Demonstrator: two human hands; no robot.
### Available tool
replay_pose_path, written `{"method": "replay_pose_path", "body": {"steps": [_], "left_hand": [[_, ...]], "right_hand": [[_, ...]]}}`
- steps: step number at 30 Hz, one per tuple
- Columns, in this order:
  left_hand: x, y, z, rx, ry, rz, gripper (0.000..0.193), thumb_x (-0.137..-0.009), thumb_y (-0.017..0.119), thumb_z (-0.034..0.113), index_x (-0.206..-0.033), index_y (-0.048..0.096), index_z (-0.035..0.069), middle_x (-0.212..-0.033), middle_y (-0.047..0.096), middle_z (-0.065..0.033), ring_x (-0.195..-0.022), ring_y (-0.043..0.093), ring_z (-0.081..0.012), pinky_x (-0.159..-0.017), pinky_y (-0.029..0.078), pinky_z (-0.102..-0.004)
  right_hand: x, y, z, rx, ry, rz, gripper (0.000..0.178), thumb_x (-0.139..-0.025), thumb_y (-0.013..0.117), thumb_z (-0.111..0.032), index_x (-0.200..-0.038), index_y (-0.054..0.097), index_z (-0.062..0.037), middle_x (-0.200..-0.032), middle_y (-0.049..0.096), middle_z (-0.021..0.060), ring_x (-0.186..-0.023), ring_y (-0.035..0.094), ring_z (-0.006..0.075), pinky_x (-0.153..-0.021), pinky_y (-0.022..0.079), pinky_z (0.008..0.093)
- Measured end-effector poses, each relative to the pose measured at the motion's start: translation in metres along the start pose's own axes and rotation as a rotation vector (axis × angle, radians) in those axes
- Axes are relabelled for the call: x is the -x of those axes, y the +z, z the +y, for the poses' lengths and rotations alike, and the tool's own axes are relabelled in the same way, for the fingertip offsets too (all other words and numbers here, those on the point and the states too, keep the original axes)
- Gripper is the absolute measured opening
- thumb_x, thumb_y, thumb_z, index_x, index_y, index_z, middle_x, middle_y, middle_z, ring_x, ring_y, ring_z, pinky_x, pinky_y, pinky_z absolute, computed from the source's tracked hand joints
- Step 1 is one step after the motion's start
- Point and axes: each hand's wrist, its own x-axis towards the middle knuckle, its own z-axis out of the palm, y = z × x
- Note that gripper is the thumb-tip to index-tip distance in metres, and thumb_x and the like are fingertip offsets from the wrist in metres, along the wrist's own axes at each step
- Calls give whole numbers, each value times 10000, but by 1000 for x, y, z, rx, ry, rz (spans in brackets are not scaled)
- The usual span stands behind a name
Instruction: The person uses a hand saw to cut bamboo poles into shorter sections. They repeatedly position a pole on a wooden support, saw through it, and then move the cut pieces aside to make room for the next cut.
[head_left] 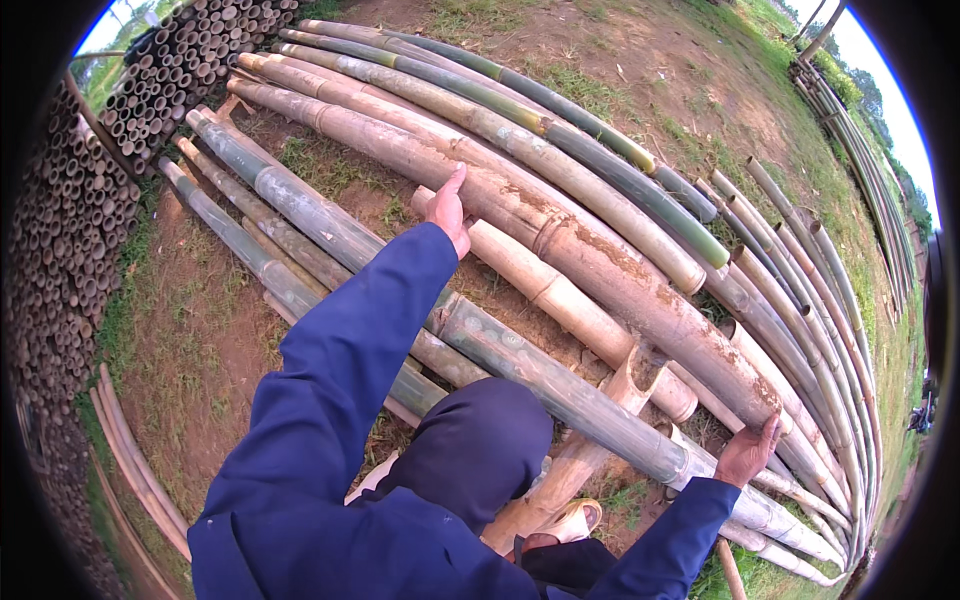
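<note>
A thick, pinkish-brown bamboo pole [500, 208] with soil smeared along it lies slantwise in front of me. My left hand [451, 214] is closed on its near side at mid-length, the thumb up against the surface and the other fingers mostly hidden. Farther right, my right hand [748, 452] is closed round the near side of its right end. Just under the thick pole lies a paler bamboo length [545, 288]. Between it and my knee runs a long grey-green bamboo pole [560, 385]. A short bamboo piece with an open, hollow end [572, 470] slants beneath that pole.
Several green and tan bamboo poles [590, 175] lie beyond the thick one. More poles [820, 300] spread at the right. Thinner poles [250, 250] are at the left. Stacked cut bamboo [60, 260] rises at the far left. My sandalled foot [572, 520] is beside the short piece.
</note>
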Motion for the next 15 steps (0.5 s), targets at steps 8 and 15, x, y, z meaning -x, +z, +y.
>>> {"method": "replay_pose_path", "body": {"steps": [8,15], "left_hand": [[-32,57,27,-239,112,-75,656,-972,672,492,-1433,497,61,-1384,551,-99,-1171,547,-264,-993,430,-435],[-36,70,42,-815,158,-395,581,-1004,613,389,-1515,484,148,-1468,548,-142,-1311,539,-306,-1076,412,-429]], "right_hand": [[-7,8,10,-13,87,-18,169,-1047,605,-212,-1136,658,-79,-1222,655,66,-1215,567,201,-1115,393,409],[-128,110,63,303,323,35,342,-954,734,-265,-1187,657,-26,-1207,644,98,-1148,588,225,-964,435,417]]}}
